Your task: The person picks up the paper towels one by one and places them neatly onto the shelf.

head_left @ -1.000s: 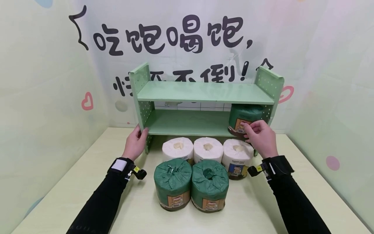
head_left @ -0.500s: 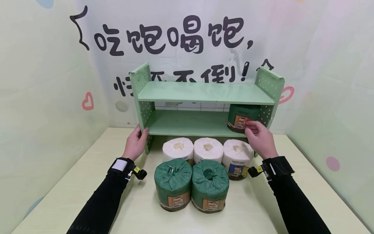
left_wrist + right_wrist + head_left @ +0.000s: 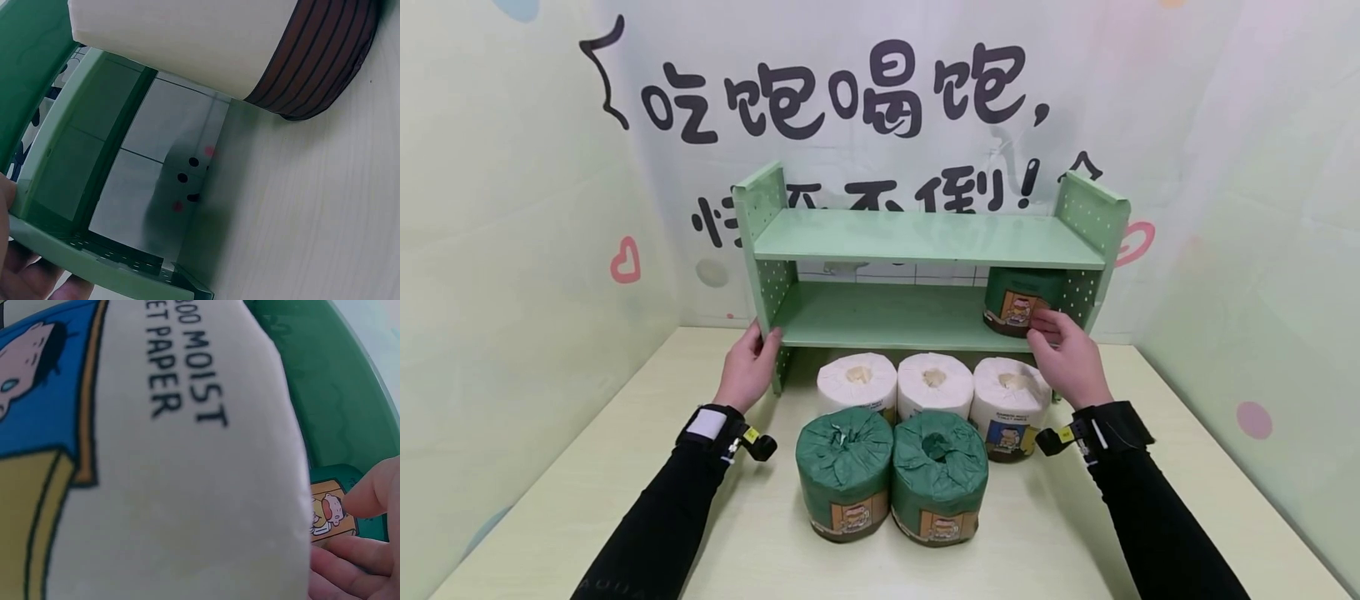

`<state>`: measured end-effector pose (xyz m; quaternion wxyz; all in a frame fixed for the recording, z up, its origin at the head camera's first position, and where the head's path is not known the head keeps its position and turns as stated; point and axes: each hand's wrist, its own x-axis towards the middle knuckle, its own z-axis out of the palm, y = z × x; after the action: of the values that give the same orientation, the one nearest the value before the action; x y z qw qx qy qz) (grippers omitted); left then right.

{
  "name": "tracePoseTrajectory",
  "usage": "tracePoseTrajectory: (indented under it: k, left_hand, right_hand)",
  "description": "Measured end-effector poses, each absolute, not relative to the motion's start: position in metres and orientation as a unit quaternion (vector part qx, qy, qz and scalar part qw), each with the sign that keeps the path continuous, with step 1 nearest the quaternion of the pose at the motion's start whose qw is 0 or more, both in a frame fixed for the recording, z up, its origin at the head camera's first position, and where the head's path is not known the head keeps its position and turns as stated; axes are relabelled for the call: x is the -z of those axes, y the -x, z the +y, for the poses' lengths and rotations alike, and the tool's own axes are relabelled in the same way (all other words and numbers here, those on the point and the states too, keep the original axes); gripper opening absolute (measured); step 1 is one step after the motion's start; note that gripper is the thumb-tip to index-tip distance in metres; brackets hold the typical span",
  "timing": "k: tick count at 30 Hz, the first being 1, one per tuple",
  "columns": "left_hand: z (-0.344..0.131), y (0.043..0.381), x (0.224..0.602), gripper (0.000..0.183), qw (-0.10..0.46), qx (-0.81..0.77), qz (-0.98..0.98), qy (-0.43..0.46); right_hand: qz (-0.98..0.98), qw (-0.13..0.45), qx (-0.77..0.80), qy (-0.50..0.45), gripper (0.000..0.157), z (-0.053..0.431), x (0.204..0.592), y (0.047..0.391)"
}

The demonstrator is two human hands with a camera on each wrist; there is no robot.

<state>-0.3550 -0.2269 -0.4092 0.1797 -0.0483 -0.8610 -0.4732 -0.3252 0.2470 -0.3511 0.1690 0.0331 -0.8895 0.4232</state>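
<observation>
Nearest, toward six o'clock in the head view, two green paper rolls [image 3: 844, 467] stand upright side by side on the table [image 3: 760, 525]; each has a cartoon panel low on its front, with lettering too small to read. Just behind them is a row of three white rolls [image 3: 934, 398]. The rightmost lies at about eight o'clock from the right hand. The right wrist view shows a white roll's print up close: "MOIST" and "PAPER" can be read, the start of both lines cut off or blurred, beside a cartoon figure on blue.

The left hand [image 3: 747, 365], at eight o'clock, pinches the left side panel of the green rack [image 3: 928, 235], thumb in front and fingers behind. The right hand [image 3: 1069, 357] has its thumb and fingers apart, loosely bent, touching the front of a third green roll [image 3: 1019, 293]. That roll stands upright on the lower shelf, near its right end, at about ten o'clock from the hand.

Farthest, at twelve o'clock, the back wall [image 3: 850, 18] reads 吃饱喝饱, with 不倒! ending a second line partly hidden by the rack.
</observation>
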Motion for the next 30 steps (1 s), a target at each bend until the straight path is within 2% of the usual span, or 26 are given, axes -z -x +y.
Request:
tracePoseTrajectory:
  k: [13,30]
  left_hand:
    - [-0.2272,0.3554,0.409,0.055,0.181,0.473,-0.861,0.048]
    - [-0.2268,0.3553,0.4105,0.057,0.181,0.472,-0.861,0.048]
  right_hand:
    - [-0.892,0.155,-0.423,-0.032,0.062,0.2485,0.3513,0.3277]
    - [-0.89,0.17,-0.42,-0.046,0.058,0.2511,0.3474,0.3212]
